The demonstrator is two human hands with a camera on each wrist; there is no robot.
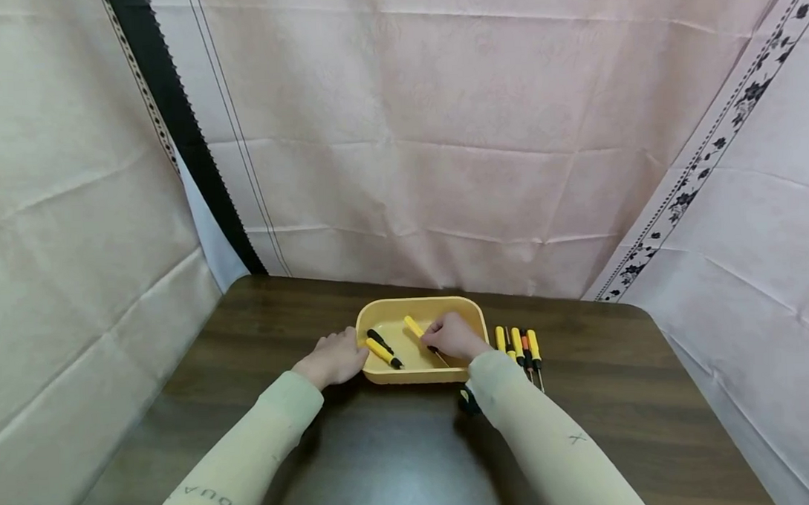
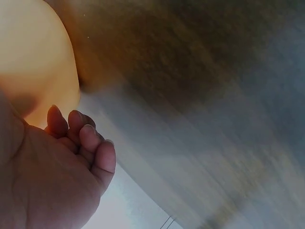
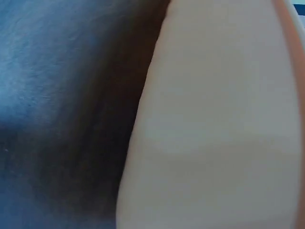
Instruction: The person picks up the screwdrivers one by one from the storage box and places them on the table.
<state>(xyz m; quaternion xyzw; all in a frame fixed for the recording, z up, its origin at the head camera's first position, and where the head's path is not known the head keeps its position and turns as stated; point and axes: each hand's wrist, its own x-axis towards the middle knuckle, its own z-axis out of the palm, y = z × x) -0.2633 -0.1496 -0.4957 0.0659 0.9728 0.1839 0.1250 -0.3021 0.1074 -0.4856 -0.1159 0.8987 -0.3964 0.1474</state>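
Observation:
My left hand [image 1: 337, 357] holds the left end of a yellow plastic tray [image 1: 422, 377]. In the left wrist view its curled fingers [image 2: 97, 148] lie against the tray's outer wall [image 2: 38, 52]. Over the tray's right half, my right hand [image 1: 456, 335] pinches a screwdriver [image 1: 414, 326] with a yellow handle, its thin shaft slanting down toward the tray floor. Left of it in the tray lie a yellow-and-black screwdriver [image 1: 381, 351] and a black-handled tool [image 1: 378, 339]. A pale surface fills much of the right wrist view, where the right hand does not show.
Just right of the tray, several screwdrivers [image 1: 517, 345] with yellow, black and orange handles lie side by side on the dark wooden table [image 1: 603, 394]. A small dark object [image 1: 468, 401] shows under the right wrist. Pale cloth [image 1: 440, 132] hangs behind the table.

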